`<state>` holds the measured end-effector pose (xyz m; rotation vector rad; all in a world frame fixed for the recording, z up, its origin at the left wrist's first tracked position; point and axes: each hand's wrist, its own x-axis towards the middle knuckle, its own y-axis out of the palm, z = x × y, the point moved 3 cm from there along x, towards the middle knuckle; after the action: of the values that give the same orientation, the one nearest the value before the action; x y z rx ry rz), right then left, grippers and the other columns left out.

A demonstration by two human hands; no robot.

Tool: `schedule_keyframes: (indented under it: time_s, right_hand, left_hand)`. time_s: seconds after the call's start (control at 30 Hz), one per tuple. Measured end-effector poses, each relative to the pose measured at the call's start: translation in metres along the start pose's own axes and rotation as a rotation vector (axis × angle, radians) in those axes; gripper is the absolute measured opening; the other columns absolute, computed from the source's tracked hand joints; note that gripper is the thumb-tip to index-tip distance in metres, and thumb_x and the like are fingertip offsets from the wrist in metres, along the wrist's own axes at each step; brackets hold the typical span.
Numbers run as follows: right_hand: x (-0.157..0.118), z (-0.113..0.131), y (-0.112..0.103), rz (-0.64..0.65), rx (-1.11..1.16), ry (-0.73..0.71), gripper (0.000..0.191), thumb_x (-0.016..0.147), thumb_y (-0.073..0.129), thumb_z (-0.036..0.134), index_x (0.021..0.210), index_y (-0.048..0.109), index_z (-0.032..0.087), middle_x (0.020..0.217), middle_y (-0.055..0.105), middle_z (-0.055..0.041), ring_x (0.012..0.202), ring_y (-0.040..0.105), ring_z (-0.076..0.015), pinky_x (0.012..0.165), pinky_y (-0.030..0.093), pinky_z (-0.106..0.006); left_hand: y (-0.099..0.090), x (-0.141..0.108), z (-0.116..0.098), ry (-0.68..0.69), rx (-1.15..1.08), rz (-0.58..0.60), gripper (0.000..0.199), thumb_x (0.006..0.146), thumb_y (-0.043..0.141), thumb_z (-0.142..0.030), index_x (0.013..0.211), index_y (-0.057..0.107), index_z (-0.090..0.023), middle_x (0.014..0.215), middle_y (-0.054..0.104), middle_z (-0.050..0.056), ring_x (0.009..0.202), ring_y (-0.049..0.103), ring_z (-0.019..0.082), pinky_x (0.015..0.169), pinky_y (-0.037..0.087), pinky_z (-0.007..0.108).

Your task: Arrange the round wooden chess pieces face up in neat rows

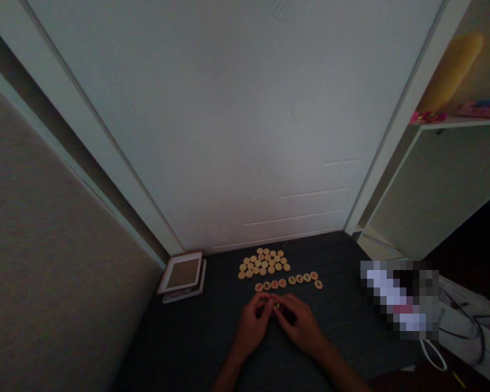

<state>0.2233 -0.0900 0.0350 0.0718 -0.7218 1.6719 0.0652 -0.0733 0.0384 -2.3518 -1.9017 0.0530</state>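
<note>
My left hand [251, 324] and my right hand [300, 321] meet over the dark table [196, 343], fingertips together on a small round wooden game piece [276, 305]. Just beyond my fingers runs a row of face-up pieces [288, 282] with red and dark markings. Behind that row lies a cluster of plain, face-down wooden pieces [264, 262] close to the white wall. Which hand carries the held piece I cannot tell; both touch it.
A white-framed square box [182, 275] lies at the table's far left corner. A white panelled wall [245, 136] closes the back. At the right stand a white shelf unit [445, 179], cables [465, 321] and a blurred-out object [400, 296].
</note>
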Motion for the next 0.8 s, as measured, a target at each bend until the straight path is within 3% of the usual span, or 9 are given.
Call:
schedule_keyframes:
  time_s: [0.33, 0.47, 0.8]
  right_hand:
    - [-0.0001, -0.0012, -0.0032, -0.069, 0.01, 0.056, 0.035, 0.094, 0.059, 0.027, 0.128, 0.063, 0.026, 0.103, 0.073, -0.0057, 0.086, 0.069, -0.019, 0.081, 0.057, -0.031]
    - [-0.0003, -0.0043, -0.0053, -0.097, 0.066, 0.161, 0.028, 0.093, 0.061, 0.029, 0.12, 0.064, 0.023, 0.096, 0.075, -0.0046, 0.079, 0.07, -0.0186, 0.075, 0.057, -0.029]
    - [0.0031, -0.003, -0.0069, -0.103, 0.122, 0.198, 0.019, 0.092, 0.062, 0.032, 0.109, 0.066, 0.023, 0.093, 0.075, -0.004, 0.083, 0.071, -0.0196, 0.076, 0.057, -0.03]
  left_hand:
    - [-0.0003, 0.0001, 0.0019, -0.009, -0.008, -0.001, 0.026, 0.09, 0.066, -0.045, 0.094, 0.063, -0.02, 0.086, 0.075, 0.004, 0.084, 0.072, 0.022, 0.079, 0.056, 0.031]
    - [0.0005, -0.0018, -0.0003, -0.024, 0.001, 0.03, 0.027, 0.091, 0.065, -0.044, 0.104, 0.062, -0.02, 0.085, 0.075, 0.003, 0.083, 0.072, 0.021, 0.079, 0.054, 0.031]
    - [0.0005, -0.0037, -0.0033, -0.008, 0.016, 0.078, 0.034, 0.089, 0.068, -0.041, 0.116, 0.063, -0.022, 0.094, 0.077, 0.006, 0.09, 0.073, 0.024, 0.083, 0.054, 0.033]
